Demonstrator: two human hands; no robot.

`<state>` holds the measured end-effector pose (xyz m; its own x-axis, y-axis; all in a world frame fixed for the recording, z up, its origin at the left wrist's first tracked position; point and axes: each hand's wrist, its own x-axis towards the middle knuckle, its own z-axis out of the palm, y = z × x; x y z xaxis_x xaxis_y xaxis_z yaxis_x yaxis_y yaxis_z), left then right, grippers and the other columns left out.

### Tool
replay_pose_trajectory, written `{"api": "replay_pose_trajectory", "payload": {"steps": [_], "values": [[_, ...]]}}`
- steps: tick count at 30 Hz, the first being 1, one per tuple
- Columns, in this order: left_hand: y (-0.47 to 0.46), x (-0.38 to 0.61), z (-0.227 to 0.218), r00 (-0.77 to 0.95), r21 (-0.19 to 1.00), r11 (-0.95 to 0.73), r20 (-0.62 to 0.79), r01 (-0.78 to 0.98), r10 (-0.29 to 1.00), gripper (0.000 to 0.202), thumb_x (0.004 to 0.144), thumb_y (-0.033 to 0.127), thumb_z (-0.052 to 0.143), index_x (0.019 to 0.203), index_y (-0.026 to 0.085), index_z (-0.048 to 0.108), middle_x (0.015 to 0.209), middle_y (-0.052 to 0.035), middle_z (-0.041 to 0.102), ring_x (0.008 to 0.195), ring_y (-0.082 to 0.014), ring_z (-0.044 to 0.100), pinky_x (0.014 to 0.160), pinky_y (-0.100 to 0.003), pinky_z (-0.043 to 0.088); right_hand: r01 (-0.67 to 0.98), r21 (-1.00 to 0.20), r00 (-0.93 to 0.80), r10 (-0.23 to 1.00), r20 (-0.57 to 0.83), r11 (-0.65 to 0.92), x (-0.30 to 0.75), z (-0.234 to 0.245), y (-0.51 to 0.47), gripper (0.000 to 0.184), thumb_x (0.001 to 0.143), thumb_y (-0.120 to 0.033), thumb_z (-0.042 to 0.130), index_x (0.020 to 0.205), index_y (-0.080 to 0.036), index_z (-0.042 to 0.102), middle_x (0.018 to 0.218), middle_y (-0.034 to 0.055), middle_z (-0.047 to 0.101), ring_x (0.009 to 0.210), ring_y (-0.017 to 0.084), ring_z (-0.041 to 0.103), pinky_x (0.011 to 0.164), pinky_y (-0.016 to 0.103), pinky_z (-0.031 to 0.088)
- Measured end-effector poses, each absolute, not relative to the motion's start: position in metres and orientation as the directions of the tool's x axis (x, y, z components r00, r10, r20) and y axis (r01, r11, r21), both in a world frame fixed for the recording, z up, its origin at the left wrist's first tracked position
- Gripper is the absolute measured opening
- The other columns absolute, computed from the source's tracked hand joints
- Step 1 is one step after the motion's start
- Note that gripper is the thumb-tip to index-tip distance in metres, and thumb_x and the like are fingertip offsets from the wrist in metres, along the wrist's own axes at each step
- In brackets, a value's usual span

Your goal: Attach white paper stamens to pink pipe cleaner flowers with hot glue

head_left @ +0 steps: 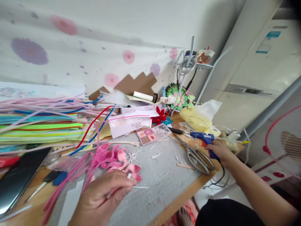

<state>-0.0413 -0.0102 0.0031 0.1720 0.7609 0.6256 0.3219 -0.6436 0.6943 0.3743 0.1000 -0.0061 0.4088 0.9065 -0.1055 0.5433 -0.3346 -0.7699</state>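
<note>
My left hand (107, 193) is closed in a pinch, low over the grey work mat (162, 179). A thin white stick (141, 187) pokes out to the right from between its thumb and fingers, and a small white bit shows at the fingertip. Just behind it lie pink pipe-cleaner flowers (105, 155) with long stems running down to the left. At the right, my right hand (219, 151) is wrapped round the handle of a blue hot glue gun (202, 136), nozzle toward the left. Large metal scissors (199, 158) lie open beside it on the mat's right edge.
Bundles of coloured pipe cleaners (39, 128) fill the left side. A dark phone (22, 175) lies at front left. A makeup palette (154, 134), a red flower (160, 115) and a yellow plastic bag (197, 119) sit farther back. White snippets (133, 156) are scattered on the mat.
</note>
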Motion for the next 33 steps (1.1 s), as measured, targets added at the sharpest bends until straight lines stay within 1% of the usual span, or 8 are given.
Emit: {"api": "replay_pose_trajectory", "payload": {"steps": [6, 12, 14, 17, 19, 21, 29, 33], "values": [[-0.012, -0.041, 0.002, 0.130, 0.722, -0.600, 0.596, 0.344, 0.792, 0.023, 0.076, 0.008, 0.065, 0.085, 0.028, 0.071, 0.078, 0.0042, 0.075, 0.072, -0.0116, 0.070, 0.067, -0.016, 0.055, 0.753, -0.508, 0.397, 0.904, -0.157, -0.419, 0.378, -0.025, 0.122, 0.029, 0.092, -0.030, 0.056, 0.118, -0.017, 0.056, 0.118, 0.0065, 0.059, 0.097, 0.021, 0.062, 0.081, 0.040, 0.053], [-0.015, -0.039, 0.006, 0.109, 0.757, -0.586, 0.582, 0.289, 0.806, 0.024, 0.076, 0.005, 0.065, 0.082, 0.027, 0.072, 0.076, 0.0049, 0.074, 0.069, -0.0096, 0.069, 0.065, -0.015, 0.053, 0.894, -0.356, 0.298, 0.954, 0.022, -0.271, 0.363, -0.001, 0.116, 0.021, 0.080, -0.027, 0.065, 0.081, -0.007, 0.069, 0.089, 0.0216, 0.066, 0.091, 0.040, 0.062, 0.073, 0.046, 0.046], [-0.015, -0.039, 0.007, 0.111, 0.771, -0.579, 0.572, 0.267, 0.813, 0.023, 0.076, 0.005, 0.065, 0.081, 0.026, 0.072, 0.075, 0.0049, 0.074, 0.069, -0.0091, 0.068, 0.067, -0.015, 0.053, 0.924, -0.355, 0.203, 0.969, 0.140, -0.142, 0.337, 0.011, 0.103, 0.027, 0.082, -0.031, 0.059, 0.094, -0.008, 0.069, 0.102, 0.0267, 0.063, 0.102, 0.044, 0.057, 0.076, 0.047, 0.044], [-0.015, -0.038, 0.005, 0.131, 0.806, -0.533, 0.517, 0.256, 0.846, 0.020, 0.078, 0.006, 0.064, 0.083, 0.024, 0.072, 0.077, 0.0033, 0.074, 0.072, -0.0099, 0.068, 0.071, -0.018, 0.053, 0.888, -0.435, -0.059, 0.974, 0.217, 0.151, 0.276, 0.026, 0.071, 0.028, 0.088, -0.033, 0.052, 0.109, -0.019, 0.063, 0.111, 0.0135, 0.063, 0.098, 0.026, 0.061, 0.080, 0.035, 0.048], [-0.014, -0.038, 0.005, 0.144, 0.824, -0.505, 0.484, 0.257, 0.863, 0.019, 0.079, 0.007, 0.063, 0.084, 0.023, 0.072, 0.079, 0.0015, 0.074, 0.075, -0.0115, 0.068, 0.076, -0.021, 0.053, 0.610, -0.593, -0.443, 0.847, 0.293, 0.525, 0.230, 0.033, 0.045, 0.024, 0.087, -0.033, 0.055, 0.107, -0.020, 0.063, 0.108, 0.0100, 0.064, 0.093, 0.022, 0.062, 0.078, 0.033, 0.049], [-0.013, -0.038, 0.004, 0.152, 0.823, -0.507, 0.484, 0.258, 0.862, 0.018, 0.080, 0.007, 0.063, 0.085, 0.023, 0.072, 0.080, 0.0004, 0.074, 0.078, -0.0130, 0.068, 0.081, -0.025, 0.052, 0.396, -0.692, -0.593, 0.744, 0.310, 0.604, 0.193, 0.038, 0.024, 0.021, 0.086, -0.031, 0.060, 0.103, -0.020, 0.063, 0.098, 0.0064, 0.067, 0.088, 0.018, 0.061, 0.077, 0.029, 0.049], [-0.011, -0.040, 0.005, 0.167, 0.773, -0.563, 0.538, 0.293, 0.826, 0.018, 0.077, 0.006, 0.066, 0.083, 0.022, 0.071, 0.080, 0.0006, 0.074, 0.075, -0.0134, 0.068, 0.084, -0.029, 0.052, 0.350, -0.839, -0.551, 0.816, 0.174, 0.416, 0.151, 0.037, 0.018, 0.009, 0.080, -0.016, 0.063, 0.071, -0.017, 0.062, 0.065, -0.0027, 0.060, 0.059, 0.009, 0.051, 0.055, 0.021, 0.039], [-0.014, -0.041, 0.008, 0.185, 0.770, -0.558, 0.526, 0.310, 0.830, 0.022, 0.079, 0.006, 0.063, 0.090, 0.023, 0.071, 0.085, -0.0004, 0.075, 0.081, -0.0145, 0.069, 0.083, -0.027, 0.053, 0.219, -0.964, -0.515, 0.857, 0.014, 0.148, 0.149, 0.038, 0.024, 0.013, 0.082, -0.023, 0.059, 0.069, -0.018, 0.056, 0.060, -0.0046, 0.053, 0.055, 0.008, 0.046, 0.051, 0.020, 0.037]]}}
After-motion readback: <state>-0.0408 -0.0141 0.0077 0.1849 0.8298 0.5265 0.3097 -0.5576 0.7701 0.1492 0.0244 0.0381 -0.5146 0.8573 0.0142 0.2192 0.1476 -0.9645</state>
